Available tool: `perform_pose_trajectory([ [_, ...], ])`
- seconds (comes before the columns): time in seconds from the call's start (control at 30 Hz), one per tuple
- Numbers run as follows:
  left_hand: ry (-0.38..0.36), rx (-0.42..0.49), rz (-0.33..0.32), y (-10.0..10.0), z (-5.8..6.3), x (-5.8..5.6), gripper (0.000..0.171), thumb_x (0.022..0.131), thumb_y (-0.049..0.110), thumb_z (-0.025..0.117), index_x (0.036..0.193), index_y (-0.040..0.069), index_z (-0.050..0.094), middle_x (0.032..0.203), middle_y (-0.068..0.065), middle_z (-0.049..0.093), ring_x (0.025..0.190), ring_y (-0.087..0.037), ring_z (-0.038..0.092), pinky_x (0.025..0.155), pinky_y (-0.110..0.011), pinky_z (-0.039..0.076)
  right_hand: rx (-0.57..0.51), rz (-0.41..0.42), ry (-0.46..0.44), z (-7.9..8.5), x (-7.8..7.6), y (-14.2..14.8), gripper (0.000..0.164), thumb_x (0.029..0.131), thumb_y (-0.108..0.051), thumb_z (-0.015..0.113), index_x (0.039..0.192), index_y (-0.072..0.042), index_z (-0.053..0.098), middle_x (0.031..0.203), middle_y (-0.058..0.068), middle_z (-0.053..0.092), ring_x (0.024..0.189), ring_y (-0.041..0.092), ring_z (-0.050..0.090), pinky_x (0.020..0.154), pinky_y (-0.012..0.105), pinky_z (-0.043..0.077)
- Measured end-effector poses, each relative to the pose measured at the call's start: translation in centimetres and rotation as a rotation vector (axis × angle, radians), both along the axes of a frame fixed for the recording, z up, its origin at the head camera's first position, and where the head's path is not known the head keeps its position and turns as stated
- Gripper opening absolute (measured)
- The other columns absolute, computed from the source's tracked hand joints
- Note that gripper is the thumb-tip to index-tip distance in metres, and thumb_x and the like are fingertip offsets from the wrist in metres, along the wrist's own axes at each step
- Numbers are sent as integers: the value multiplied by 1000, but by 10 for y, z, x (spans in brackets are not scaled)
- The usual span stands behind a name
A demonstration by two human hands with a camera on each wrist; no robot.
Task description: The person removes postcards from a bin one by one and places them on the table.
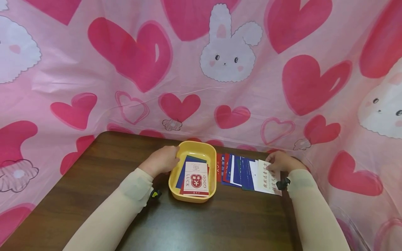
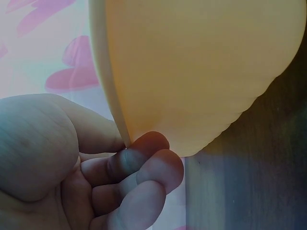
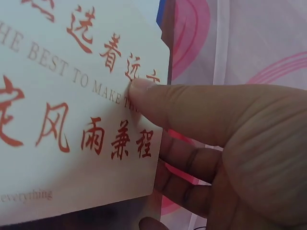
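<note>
My left hand (image 1: 164, 159) pinches the left rim of a yellow plastic tray (image 1: 192, 199), its thumb inside the edge and its fingertips on the outer wall in the left wrist view. Inside the tray lie several cards, topped by a white card (image 1: 196, 177) with a red emblem and the words GOOD LUCK. On the right, my right hand (image 1: 280, 162) pinches a cream card (image 1: 267, 177) with red Chinese writing. Its thumb lies on the printed face and the other fingers go behind the card in the right wrist view.
Between tray and cream card, a row of overlapping blue, red and white cards (image 1: 237, 170) lies on the dark wooden table (image 1: 201, 223). A pink curtain (image 1: 188, 69) with hearts and rabbits hangs along the back and sides.
</note>
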State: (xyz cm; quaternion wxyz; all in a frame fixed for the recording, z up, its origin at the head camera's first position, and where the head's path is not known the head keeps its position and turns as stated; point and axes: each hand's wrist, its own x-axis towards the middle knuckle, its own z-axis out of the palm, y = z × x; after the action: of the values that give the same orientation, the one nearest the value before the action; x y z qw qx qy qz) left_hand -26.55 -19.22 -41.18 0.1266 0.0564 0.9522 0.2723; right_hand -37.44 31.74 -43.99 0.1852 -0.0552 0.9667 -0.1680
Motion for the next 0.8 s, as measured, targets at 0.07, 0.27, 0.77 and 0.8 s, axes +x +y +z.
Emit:
perform_pose_trajectory([
  [0.07,-4,2,2,0,-1,0,60,103,24,70,157,7,50,101,-11,70,67,-23,71,58,-30,63,8,15,20,-1,0,-1,40,82,-25,93,113,-6,77,97,10,76,89,30,67,79,49,63],
  [0.27,0,-2,2,0,-1,-1,62,103,24,70,159,6,48,103,-11,70,66,-23,71,57,-30,63,20,54,72,-2,-1,-5,31,82,-19,92,107,-5,79,90,7,75,83,27,67,81,49,63],
  [0.77,5,-21,-1,0,-1,-1,65,104,24,69,161,5,45,116,-14,70,68,-22,70,61,-31,64,81,73,115,25,7,-31,32,86,-13,88,115,-3,79,108,16,80,95,35,70,92,65,59],
  [0.8,8,-21,-2,0,0,0,65,104,24,69,161,5,46,116,-14,70,68,-22,71,61,-31,64,84,94,126,31,8,-37,32,88,-14,86,117,-2,78,110,18,79,96,35,70,93,64,59],
])
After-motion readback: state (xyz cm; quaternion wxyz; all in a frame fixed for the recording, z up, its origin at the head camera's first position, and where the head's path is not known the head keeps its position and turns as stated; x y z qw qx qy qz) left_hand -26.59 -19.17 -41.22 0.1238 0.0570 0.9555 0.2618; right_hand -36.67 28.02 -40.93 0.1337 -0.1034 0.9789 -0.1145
